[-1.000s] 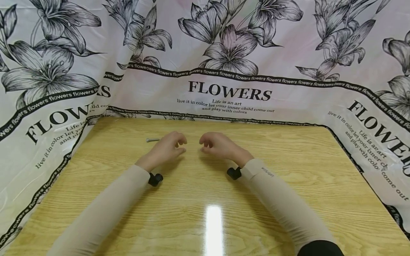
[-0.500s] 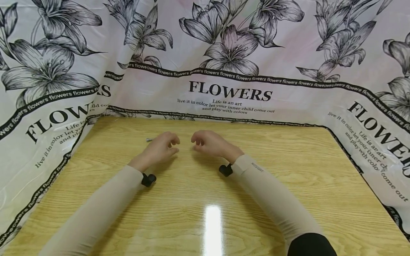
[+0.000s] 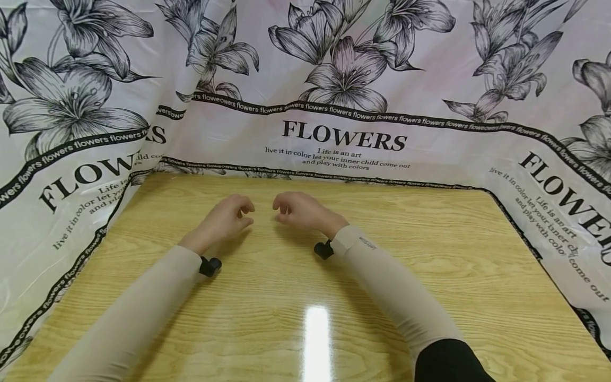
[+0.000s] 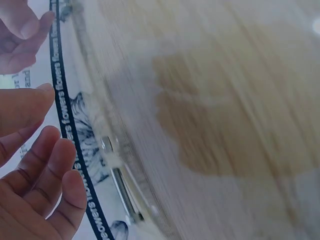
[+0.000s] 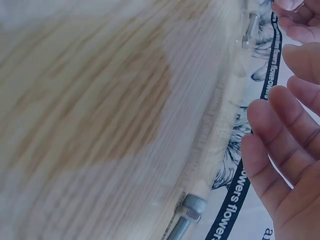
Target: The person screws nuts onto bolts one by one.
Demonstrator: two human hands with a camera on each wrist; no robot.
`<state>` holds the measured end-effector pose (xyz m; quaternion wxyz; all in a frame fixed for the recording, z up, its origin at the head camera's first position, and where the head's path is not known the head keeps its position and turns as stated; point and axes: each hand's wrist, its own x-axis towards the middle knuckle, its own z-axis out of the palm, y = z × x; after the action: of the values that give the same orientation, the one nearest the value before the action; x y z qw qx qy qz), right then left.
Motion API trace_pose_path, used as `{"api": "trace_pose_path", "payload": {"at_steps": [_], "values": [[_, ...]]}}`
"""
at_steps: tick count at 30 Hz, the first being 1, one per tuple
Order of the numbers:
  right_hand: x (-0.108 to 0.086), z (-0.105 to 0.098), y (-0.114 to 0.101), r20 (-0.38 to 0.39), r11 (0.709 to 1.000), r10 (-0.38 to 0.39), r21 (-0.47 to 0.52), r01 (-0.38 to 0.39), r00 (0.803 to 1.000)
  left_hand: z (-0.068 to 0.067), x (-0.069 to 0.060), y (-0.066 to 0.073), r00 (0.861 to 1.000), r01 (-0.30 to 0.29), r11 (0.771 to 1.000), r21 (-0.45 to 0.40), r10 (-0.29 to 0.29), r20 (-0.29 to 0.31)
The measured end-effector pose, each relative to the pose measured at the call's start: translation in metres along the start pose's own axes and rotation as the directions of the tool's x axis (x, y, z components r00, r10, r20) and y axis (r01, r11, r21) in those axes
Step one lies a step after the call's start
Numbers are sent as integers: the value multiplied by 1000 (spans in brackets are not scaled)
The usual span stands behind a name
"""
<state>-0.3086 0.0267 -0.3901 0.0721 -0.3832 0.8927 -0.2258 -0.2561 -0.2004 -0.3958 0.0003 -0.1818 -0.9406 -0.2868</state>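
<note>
My left hand [image 3: 223,218] and right hand [image 3: 303,213] hover over the far part of the table, facing each other with a small gap between. Their fingers are loosely bent and hold nothing. In the left wrist view a metal bolt [image 4: 125,194] lies just past the left fingertips, with a small shiny metal piece [image 4: 106,144] beyond it, too blurred to name. The right wrist view shows a bolt with a knurled head [image 5: 194,204] and what looks like a nut below it. Farther off lies another metal bolt [image 5: 250,31]. In the head view the hands hide these bolts.
The wood-grain table [image 3: 382,297] carries a bright light reflection. A white cloth [image 3: 343,154] printed with flowers and lettering hangs along its back and both sides. A black wrist camera [image 3: 210,266] sits at the left cuff, another [image 3: 323,249] at the right.
Both hands have drifted left and slightly farther from me, keeping their loosely bent shape. The bolt seen beside the left hand earlier is now covered by that hand in the head view.
</note>
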Motion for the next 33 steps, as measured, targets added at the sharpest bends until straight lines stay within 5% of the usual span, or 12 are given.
{"api": "trace_pose_path", "payload": {"at_steps": [13, 33], "values": [[21, 11, -3, 12, 999, 18, -26, -17, 1000, -13, -2, -26, 998, 49, 999, -3, -49, -40], [45, 25, -12, 59, 996, 51, 71, -55, 997, -22, -5, -51, 997, 72, 997, 10, -72, -38]]}}
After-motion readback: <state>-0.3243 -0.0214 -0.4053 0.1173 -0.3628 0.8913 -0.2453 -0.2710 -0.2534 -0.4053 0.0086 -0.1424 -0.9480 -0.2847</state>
